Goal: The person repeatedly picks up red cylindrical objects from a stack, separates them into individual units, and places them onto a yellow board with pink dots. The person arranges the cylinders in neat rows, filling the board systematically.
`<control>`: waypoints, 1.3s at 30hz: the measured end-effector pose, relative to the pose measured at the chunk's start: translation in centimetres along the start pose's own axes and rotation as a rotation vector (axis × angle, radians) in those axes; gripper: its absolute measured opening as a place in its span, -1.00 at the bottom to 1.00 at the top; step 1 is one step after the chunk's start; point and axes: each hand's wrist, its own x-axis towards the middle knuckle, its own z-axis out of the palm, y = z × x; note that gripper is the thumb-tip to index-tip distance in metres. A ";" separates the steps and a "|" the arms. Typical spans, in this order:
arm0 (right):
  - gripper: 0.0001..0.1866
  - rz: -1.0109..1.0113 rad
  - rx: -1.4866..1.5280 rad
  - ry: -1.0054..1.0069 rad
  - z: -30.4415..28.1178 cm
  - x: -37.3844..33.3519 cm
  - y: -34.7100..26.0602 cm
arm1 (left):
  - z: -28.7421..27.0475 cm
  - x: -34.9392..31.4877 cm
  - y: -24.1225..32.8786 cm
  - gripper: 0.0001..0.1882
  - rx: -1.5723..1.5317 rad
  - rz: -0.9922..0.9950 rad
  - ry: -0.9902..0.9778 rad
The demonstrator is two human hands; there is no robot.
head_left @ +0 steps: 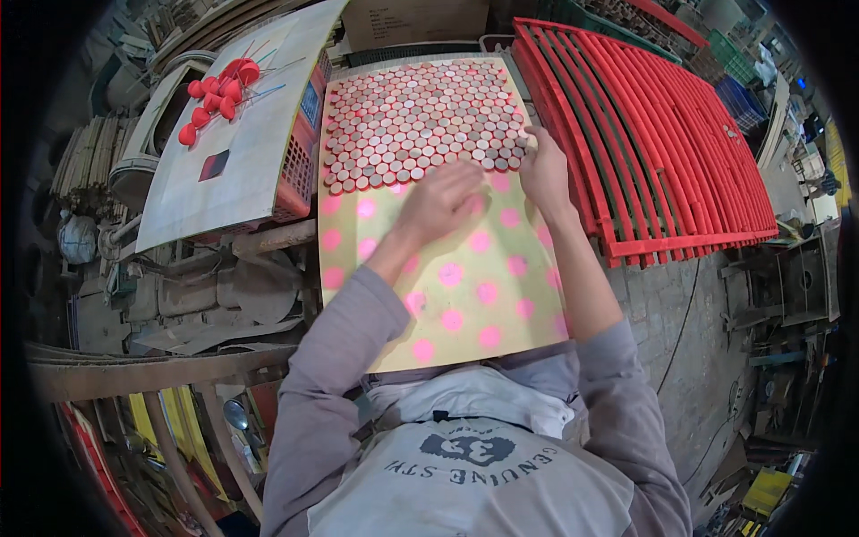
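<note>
ok, both hands (446, 199) (546, 174) nr edge of discs (419, 125)

Single fisheye view, the left cam of a side-by-side pair on the wearer's head, pointing down and forward over their own shirt (474, 488). It's pretty close in, so the left hand (444, 200) and right hand (544, 170) land just above mid-frame, while straight edges bow toward the black rim.

Yellow pink-dotted board (465, 302), red-edged discs (420, 125) packed across far part
</note>
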 end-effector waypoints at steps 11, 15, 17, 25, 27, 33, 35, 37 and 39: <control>-0.65 -0.114 -0.174 0.056 -0.6 -6.8 1.3 | -5.0 -2.2 -4.3 0.02 0.671 -0.426 -0.225; -0.65 -0.133 -0.215 0.013 -0.3 -6.5 1.3 | -4.6 -2.6 -4.9 -0.01 0.621 -0.470 -0.224; -0.66 -0.141 -0.230 0.006 -0.3 -6.4 1.3 | -4.6 -2.5 -5.0 -0.04 0.602 -0.489 -0.240; -0.69 -0.149 -0.120 0.029 -0.6 -6.5 2.3 | -4.5 -2.0 -4.7 -0.04 0.595 -0.502 -0.278; -0.70 -0.178 -0.076 -0.001 -1.4 -7.6 0.5 | -4.6 -1.9 -4.6 0.00 0.584 -0.486 -0.264; -0.68 -0.286 0.158 -0.200 -5.4 -14.7 -5.8 | -4.9 -2.6 -4.6 0.00 0.657 -0.505 -0.277; -0.72 -0.242 0.239 -0.288 -6.8 -17.6 -6.5 | -4.7 -3.0 -5.0 -0.06 0.677 -0.521 -0.282; -0.77 -0.133 0.337 -0.347 -8.5 -20.7 -6.8 | -4.4 -2.4 -4.9 -0.13 0.668 -0.501 -0.293; -0.78 -0.029 0.468 -0.386 -9.4 -23.4 -7.3 | -4.3 -2.4 -4.8 -0.14 0.692 -0.473 -0.300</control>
